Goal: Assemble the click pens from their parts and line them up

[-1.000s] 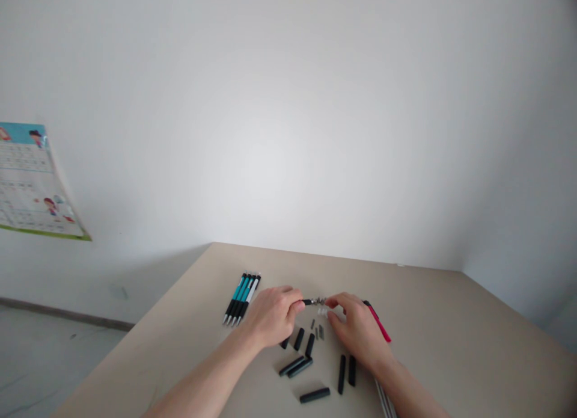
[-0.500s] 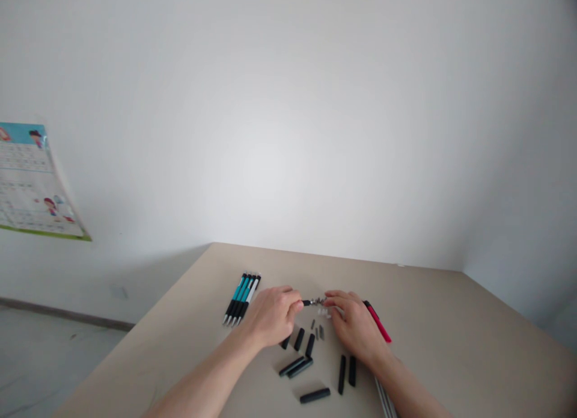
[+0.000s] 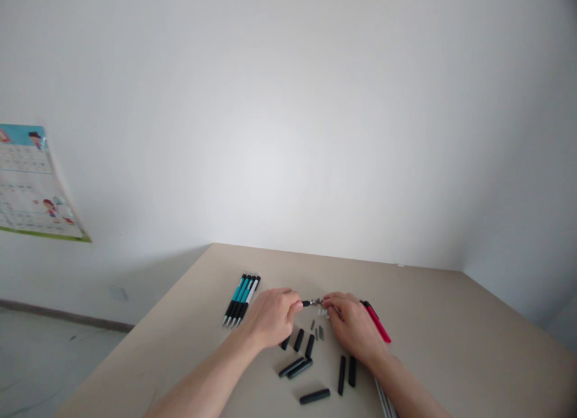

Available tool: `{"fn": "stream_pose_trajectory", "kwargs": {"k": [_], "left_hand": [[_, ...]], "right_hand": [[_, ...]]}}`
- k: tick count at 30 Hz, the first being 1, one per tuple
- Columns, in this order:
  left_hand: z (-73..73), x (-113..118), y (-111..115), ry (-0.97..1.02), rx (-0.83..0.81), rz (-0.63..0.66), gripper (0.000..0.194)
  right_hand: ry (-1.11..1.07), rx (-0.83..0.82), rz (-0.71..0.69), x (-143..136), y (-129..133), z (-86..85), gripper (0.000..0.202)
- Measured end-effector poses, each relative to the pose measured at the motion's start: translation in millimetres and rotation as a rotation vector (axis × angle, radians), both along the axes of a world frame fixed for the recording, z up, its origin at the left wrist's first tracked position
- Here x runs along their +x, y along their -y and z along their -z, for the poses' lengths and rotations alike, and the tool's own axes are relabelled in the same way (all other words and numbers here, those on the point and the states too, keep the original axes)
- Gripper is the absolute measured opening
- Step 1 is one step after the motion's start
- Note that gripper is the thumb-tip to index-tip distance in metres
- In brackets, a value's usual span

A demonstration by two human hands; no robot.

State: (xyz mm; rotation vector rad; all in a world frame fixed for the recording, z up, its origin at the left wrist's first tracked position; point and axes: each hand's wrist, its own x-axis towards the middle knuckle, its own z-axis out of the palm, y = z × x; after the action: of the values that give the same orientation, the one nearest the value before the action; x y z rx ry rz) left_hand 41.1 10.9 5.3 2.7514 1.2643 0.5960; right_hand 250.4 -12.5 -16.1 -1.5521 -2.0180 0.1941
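My left hand [image 3: 276, 316] is closed round a pen [image 3: 306, 303], whose black front end pokes out to the right past the thumb and finger. My right hand [image 3: 350, 322] has its thumb and fingers drawn together close to that end; whatever is between them is too small to make out. Several small metal pen tips [image 3: 317, 302] lie between the two hands. Just below them are small clear-white pieces [image 3: 321, 313], partly covered by my right hand, and a few little grey springs [image 3: 316, 332]. Black grip sleeves [image 3: 299, 340] lie scattered nearer to me.
Assembled pens with teal and white barrels [image 3: 243, 299] lie side by side at the left. A red pen barrel [image 3: 377, 323] is right of my right hand; thin grey rods [image 3: 384, 400] lie under my right forearm. The beige table [image 3: 428, 322] meets a white wall [image 3: 288, 135].
My right hand has shifted slightly left, and its thumb and fingers have come closer together near the pen's front end. My left hand stays in place.
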Motion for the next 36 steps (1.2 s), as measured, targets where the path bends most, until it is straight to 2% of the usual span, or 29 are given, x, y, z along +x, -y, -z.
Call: {"fn": "stream_pose_trajectory", "kwargs": {"k": [10, 17, 21, 24, 27, 29, 36], "left_hand": [[2.6, 1, -1, -0.016, -0.014, -0.005, 0.025], [3.8, 0, -2, -0.009, -0.003, -0.006, 0.024], [4.6, 0, -1, -0.01, 0.011, -0.005, 0.024], [4.1, 1, 0, -0.009, 0.015, 0.004, 0.023], [2.8, 1, 0, -0.008, 0.024, 0.018, 0.023], [2.0, 2, 0, -0.005, 0.032, 0.027, 0.023], [1.1, 1, 0, -0.003, 0.035, 0.024, 0.025]], "right_hand": [[-0.012, -0.027, 0.008, -1, -1, -2.5, 0.031], [-0.072, -0.05, 0.072, 6, -8, 5.2, 0.029], [-0.184, 0.048, 0.104, 6, -7, 3.5, 0.024], [-0.295, 0.117, 0.032, -1, 0, -4.5, 0.021], [-0.37, 0.087, -0.069, -10, 8, -10.5, 0.021], [-0.408, 0.046, -0.088, -15, 10, -10.6, 0.02], [-0.536, 0.019, -0.014, -13, 6, -1.6, 0.023]]}}
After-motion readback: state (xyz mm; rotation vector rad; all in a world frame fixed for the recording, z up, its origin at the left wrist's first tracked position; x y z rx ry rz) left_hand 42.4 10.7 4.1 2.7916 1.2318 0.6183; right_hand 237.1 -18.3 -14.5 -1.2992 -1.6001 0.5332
